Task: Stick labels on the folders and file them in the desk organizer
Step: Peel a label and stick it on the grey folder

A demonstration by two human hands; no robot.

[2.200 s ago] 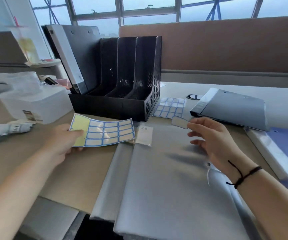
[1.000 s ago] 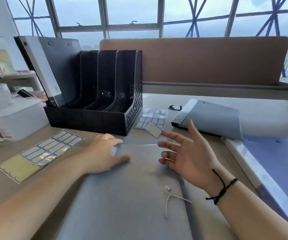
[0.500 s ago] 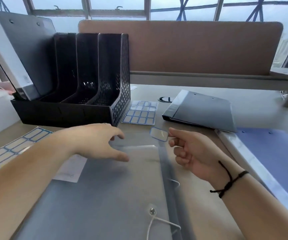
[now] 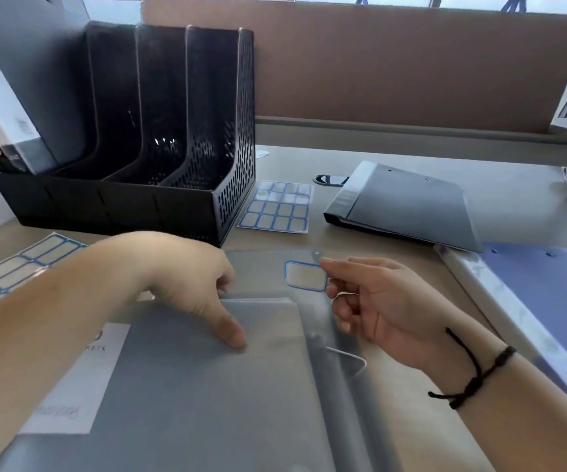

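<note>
1. The right hand pinches a blue-edged label by its right edge, low over the top of the grey folder.
2. The left hand presses that folder onto the desk, thumb flat, holding nothing.
3. The black organizer stands behind, one folder in its leftmost slot.

A: Office desk, looks like.
B: Evidence?
A: Black desk organizer far left, one folder standing in it. Brown fabric partition along the desk's far edge, windows above it.
B: More?
A: Label sheets, a grey binder and a blue folder lying flat at right. Probably an upper floor; the window view is too cropped to confirm.
</note>
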